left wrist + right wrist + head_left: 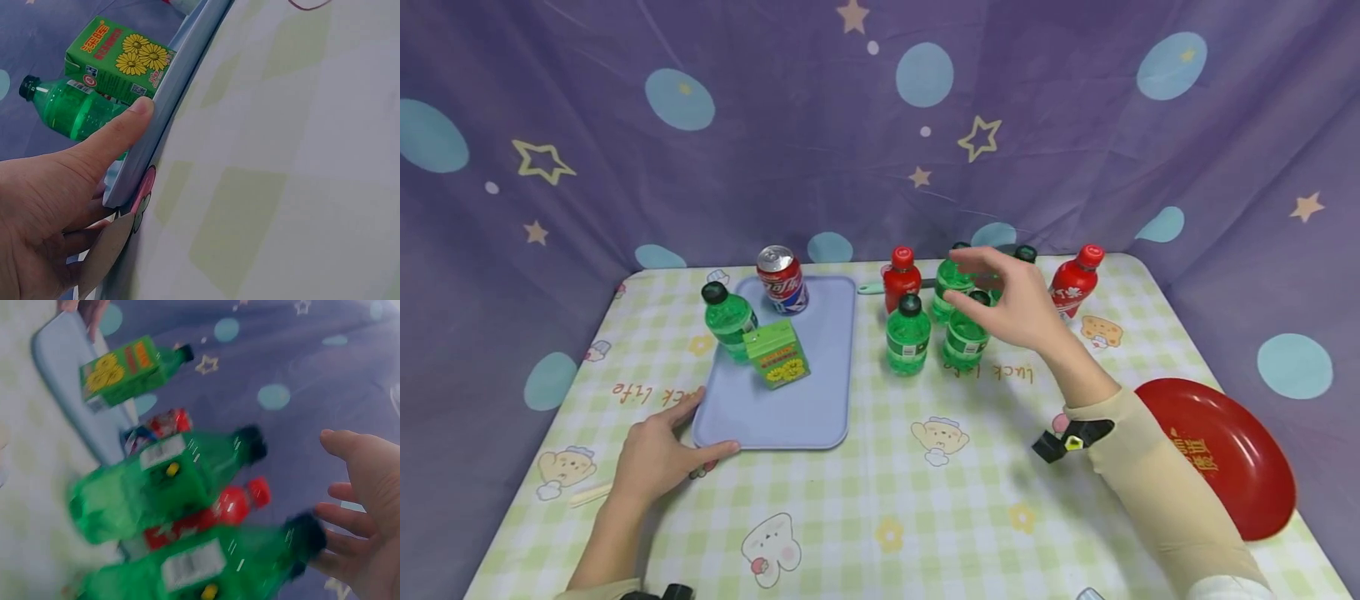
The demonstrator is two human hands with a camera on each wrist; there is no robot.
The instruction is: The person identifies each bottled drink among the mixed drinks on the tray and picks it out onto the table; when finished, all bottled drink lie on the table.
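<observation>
My left hand grips the front-left corner of a pale blue tray, with the thumb on its front rim and the other fingers at its left side. On the tray are a green bottle, a green drink carton with yellow flowers, and a red soda can. My right hand, fingers and thumb spread, hovers over a group of green bottles and holds nothing. Nearest below it is a green bottle with a black cap. Another green bottle stands beside it. Part of the rear bottles is hidden behind the hand.
A red bottle stands behind the front green bottles, and another red bottle is at the back right. A long-handled utensil lies behind them. A red plate lies under the right forearm. A purple curtain closes off the back.
</observation>
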